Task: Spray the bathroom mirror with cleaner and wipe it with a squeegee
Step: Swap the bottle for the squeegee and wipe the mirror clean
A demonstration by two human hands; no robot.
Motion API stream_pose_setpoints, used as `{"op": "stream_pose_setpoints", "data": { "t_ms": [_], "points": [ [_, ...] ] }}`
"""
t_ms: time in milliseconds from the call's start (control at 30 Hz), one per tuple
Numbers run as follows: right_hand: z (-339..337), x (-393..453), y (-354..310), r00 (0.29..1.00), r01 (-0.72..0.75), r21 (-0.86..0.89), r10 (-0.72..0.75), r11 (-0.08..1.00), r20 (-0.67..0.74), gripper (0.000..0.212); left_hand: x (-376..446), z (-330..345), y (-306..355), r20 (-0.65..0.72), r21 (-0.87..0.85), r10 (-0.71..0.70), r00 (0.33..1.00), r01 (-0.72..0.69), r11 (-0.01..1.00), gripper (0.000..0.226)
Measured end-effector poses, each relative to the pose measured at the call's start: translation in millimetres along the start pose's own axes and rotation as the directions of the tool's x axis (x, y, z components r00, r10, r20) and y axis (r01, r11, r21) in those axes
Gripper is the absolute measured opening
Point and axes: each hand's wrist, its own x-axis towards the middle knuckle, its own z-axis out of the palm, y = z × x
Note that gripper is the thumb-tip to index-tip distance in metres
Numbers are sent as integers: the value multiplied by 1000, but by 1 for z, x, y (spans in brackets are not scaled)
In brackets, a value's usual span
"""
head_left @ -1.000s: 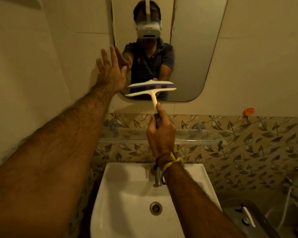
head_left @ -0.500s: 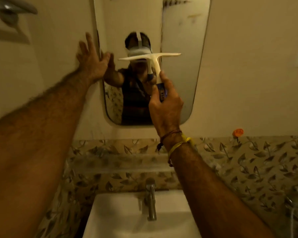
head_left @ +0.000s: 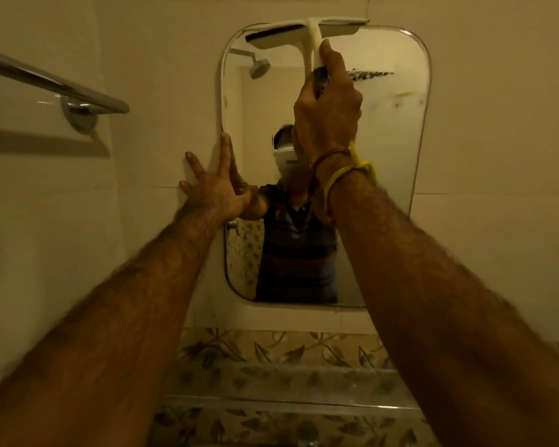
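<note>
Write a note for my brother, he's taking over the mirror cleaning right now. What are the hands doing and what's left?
Right hand: gripping the squeegee handle, blade across the top edge of the mirror.
Left hand: open, fingers spread, braced on the mirror's left edge and the wall.
Done: the squeegee is in place at the top. I can't tell whether the mirror was sprayed; no spray bottle is in view.
Left: probably pull the squeegee straight down, then repeat beside it, including the speckled patch upper right.
</note>
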Motion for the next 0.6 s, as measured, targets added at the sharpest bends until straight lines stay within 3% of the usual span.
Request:
{"op": "stream_pose_setpoints", "data": {
  "t_ms": [233,600],
  "points": [
    [-3,-30,14,1000,24,-73,-25,997,-13,47,0,3,-2,-32,19,38,999,-37,999,111],
    [-28,-104,28,997,-72,-54,74,996,33,50,-3,-1,-13,-27,-51,100,995,-101,994,102]
  ]
}}
